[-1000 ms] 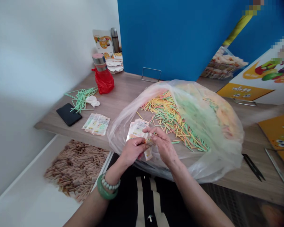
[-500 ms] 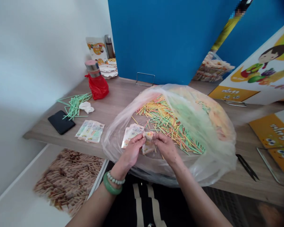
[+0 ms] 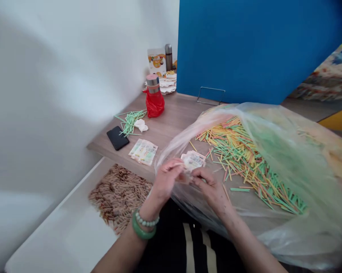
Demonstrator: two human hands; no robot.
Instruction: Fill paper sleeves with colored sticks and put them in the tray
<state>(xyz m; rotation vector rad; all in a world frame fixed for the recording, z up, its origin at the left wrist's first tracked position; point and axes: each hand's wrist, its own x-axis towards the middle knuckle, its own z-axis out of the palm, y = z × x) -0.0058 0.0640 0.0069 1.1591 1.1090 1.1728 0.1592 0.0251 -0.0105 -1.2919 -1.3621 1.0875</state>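
Note:
My left hand (image 3: 167, 182) and my right hand (image 3: 209, 185) meet at the near rim of a big clear plastic bag (image 3: 273, 151). Both pinch a small packet (image 3: 185, 176) between their fingertips; it is blurred. Just behind the hands a small stack of printed packets (image 3: 193, 160) lies on the bag. Further right, a heap of yellow, green and pink sticks (image 3: 245, 159) fills the bag. My left wrist wears a green bangle and a bead bracelet.
The wooden table (image 3: 171, 125) carries a flat pile of printed packets (image 3: 143, 151), a black phone (image 3: 118, 137), green sticks (image 3: 130, 121), a crumpled tissue and a flask in a red bag (image 3: 154, 99). Below left is a white bin of brown filled packets (image 3: 118, 195). A blue partition (image 3: 259, 49) stands behind.
The head has turned left, so everything has shifted right in view. Both hands stay together on the small packet, which now sits lower between the fingers.

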